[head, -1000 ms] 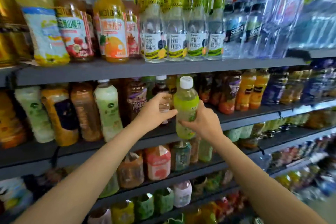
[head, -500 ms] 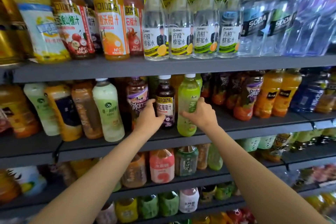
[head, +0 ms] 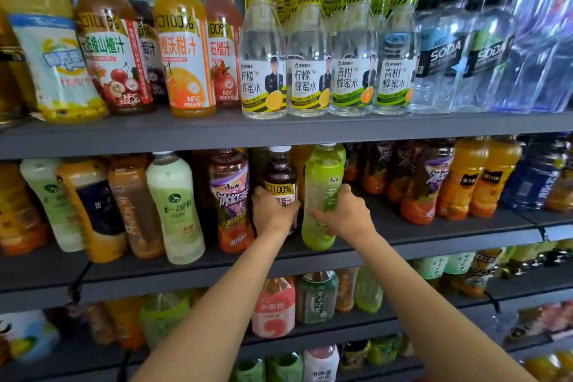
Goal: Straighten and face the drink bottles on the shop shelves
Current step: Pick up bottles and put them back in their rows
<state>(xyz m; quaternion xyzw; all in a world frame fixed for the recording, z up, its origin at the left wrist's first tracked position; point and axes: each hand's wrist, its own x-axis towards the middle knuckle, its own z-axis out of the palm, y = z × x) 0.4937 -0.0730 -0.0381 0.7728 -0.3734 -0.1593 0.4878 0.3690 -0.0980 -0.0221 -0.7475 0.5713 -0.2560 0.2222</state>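
Since half second ago, left hand [head: 273,211] moved from gap beside dark juice bottle [head: 280,177] onto it; grip now wrapped round label. Right hand [head: 344,214] grip curled round pale green drink bottle [head: 322,177], standing upright on middle shelf [head: 434,236], touching dark bottle's right side. Purple-label iced tea bottle [head: 229,195] just left, reddish drink inside. Upper shelf [head: 279,130]: four clear honey-water bottles [head: 331,71] in front row, two yellow-labelled, two green; two orange-juice bottles [head: 480,174] at right on middle shelf
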